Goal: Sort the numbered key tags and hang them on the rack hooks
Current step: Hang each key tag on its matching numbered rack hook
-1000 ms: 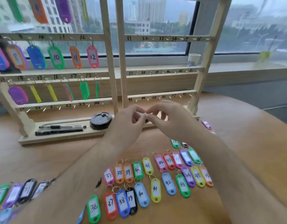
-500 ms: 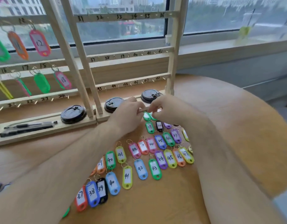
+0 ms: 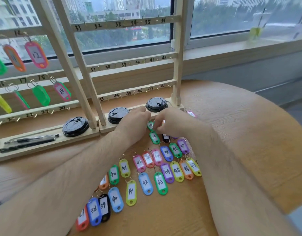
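Several coloured numbered key tags (image 3: pixel 145 183) lie in rows on the wooden table, numbers 37 to 47 readable. My left hand (image 3: pixel 135 121) and my right hand (image 3: pixel 172 124) meet with curled fingers just in front of the right rack's base, pinching the top of a green key tag (image 3: pixel 150 125) at the far end of the rows. A second green tag (image 3: pixel 154 137) lies just below it. The right rack (image 3: pixel 129 63) has bare hooks marked 31 to 48. On the left rack (image 3: pixel 43 109) hang tags such as 12 (image 3: pixel 36 54) and 18 (image 3: pixel 61 91).
Three black cup lids (image 3: pixel 75 126) sit on the rack bases, and pens (image 3: pixel 29 142) lie on the left base. A pink tag (image 3: pixel 191 114) rests by the right rack's foot. The table's rounded edge (image 3: pixel 265 103) curves at right. A drink cup (image 3: pixel 255 31) stands on the windowsill.
The view has swung right and down. Both hands, joined in the air a second ago, have lowered to the far end of the tag rows by the rack base.
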